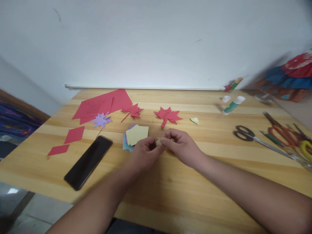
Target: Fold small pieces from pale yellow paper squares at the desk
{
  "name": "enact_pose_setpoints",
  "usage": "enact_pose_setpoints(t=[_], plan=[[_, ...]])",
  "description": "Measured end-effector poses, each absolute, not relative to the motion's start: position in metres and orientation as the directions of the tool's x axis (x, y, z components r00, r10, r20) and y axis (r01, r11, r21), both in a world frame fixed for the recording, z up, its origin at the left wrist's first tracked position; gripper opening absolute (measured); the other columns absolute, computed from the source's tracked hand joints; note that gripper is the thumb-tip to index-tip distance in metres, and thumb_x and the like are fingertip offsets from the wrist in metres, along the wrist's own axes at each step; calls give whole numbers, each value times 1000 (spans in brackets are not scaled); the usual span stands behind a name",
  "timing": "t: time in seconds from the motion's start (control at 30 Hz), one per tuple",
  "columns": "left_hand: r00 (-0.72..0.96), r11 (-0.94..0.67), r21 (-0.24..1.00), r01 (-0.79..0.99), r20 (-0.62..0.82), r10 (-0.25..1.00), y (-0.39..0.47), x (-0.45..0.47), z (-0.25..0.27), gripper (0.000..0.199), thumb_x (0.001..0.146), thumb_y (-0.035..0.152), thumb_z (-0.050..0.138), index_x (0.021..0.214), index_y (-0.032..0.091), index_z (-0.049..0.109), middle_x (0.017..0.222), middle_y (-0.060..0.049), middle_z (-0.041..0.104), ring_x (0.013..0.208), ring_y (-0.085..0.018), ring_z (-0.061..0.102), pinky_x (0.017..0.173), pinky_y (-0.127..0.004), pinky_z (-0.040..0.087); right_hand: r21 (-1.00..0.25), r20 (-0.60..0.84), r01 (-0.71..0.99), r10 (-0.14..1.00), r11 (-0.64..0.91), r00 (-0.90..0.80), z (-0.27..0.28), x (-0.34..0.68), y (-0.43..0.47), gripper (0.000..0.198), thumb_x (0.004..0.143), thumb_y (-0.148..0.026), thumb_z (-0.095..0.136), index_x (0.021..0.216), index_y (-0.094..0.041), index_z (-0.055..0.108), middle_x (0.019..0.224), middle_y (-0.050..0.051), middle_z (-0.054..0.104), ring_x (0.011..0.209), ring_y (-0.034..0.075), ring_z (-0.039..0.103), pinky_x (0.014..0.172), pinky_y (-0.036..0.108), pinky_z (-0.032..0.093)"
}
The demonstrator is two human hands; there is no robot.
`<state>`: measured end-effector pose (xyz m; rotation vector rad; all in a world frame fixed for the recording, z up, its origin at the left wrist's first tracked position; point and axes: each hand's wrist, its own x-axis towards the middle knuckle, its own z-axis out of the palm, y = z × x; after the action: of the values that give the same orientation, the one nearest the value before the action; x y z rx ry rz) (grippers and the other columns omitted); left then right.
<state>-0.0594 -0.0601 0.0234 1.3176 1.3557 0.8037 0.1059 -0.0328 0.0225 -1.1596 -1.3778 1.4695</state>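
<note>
Between the fingertips of both hands is a small piece of pale yellow paper [159, 142]. My left hand [145, 152] pinches its left side, and my right hand [181, 146] pinches its right side, hiding much of it. Just behind my left hand lies a stack of paper pieces [137, 134], pale yellow on top with purple and blue edges showing. Beyond my hands is a red paper maple leaf [168, 115], with a second red paper leaf [133, 111] to its left. A small folded yellow paper piece [194, 120] rests on the right.
On the left lie a black phone [89, 162], a purple paper leaf [101, 120], red paper diamonds [74, 135] and red sheets [104, 104]. Right of my hands are scissors [253, 137], other tools [281, 131], and a glue stick [233, 105] with its cap [226, 98]. A white wall [151, 45] borders the table's back.
</note>
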Motion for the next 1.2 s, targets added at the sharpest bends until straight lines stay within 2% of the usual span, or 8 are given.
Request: enact_pose_setpoints(t=[0.17,0.3,0.47,0.57,0.67,0.77,1.0,1.2], plan=[[170,163,960,227,-203,964,-60,-63,20,30,84,47,68,82,18,63,70,4,48,68,-13,41,63,-28,32,-998,-67,31,955,-61,-290,21,107,-30,23,75,-42,75,72,-22,65,63,-4,55,59,12,46,56,28,37],[142,184,972,145,-205,969,-60,-63,18,33,85,49,70,76,19,61,70,4,48,67,-12,40,64,-28,32,-993,-93,-30,936,-110,-341,22,107,-28,23,75,-44,76,75,-22,66,68,-2,62,61,13,51,60,29,40],[156,177,960,219,-213,965,-60,-60,20,33,84,50,70,76,18,63,67,5,44,64,-12,36,61,-28,28,-997,-73,26,941,-68,-331,20,109,-29,23,73,-41,76,70,-22,63,65,-3,57,60,13,48,58,28,38],[192,184,954,237,-231,954,-60,-59,23,29,82,47,69,85,18,68,70,4,51,67,-13,43,64,-28,32,-999,-54,17,952,-51,-301,20,110,-29,23,73,-40,75,68,-22,61,64,-4,55,60,13,48,57,28,39],[187,181,963,198,-219,958,-59,-59,23,30,82,48,66,78,18,64,72,2,56,70,-15,47,67,-29,36,-999,-42,-20,953,-50,-299,22,110,-29,23,75,-42,75,70,-23,63,64,-3,57,60,13,51,59,29,42],[146,163,967,197,-193,970,-59,-59,22,33,84,49,64,70,20,58,68,2,52,68,-14,44,65,-29,34,-995,-63,-59,945,-86,-321,24,109,-29,27,77,-46,75,72,-23,63,63,-4,58,57,13,52,60,30,45],[178,168,968,186,-202,963,-59,-59,24,30,83,47,62,74,19,62,69,1,55,68,-15,46,64,-29,35,-997,-33,-60,948,-55,-318,21,109,-31,27,76,-45,78,69,-22,65,66,-1,65,63,15,59,63,31,49],[67,139,975,174,-152,986,-57,-61,22,32,84,49,64,74,19,62,66,3,53,64,-13,44,62,-27,34,-997,-78,-1,952,-82,-296,22,109,-31,29,77,-49,77,73,-21,68,65,-3,58,58,12,47,56,28,39]])
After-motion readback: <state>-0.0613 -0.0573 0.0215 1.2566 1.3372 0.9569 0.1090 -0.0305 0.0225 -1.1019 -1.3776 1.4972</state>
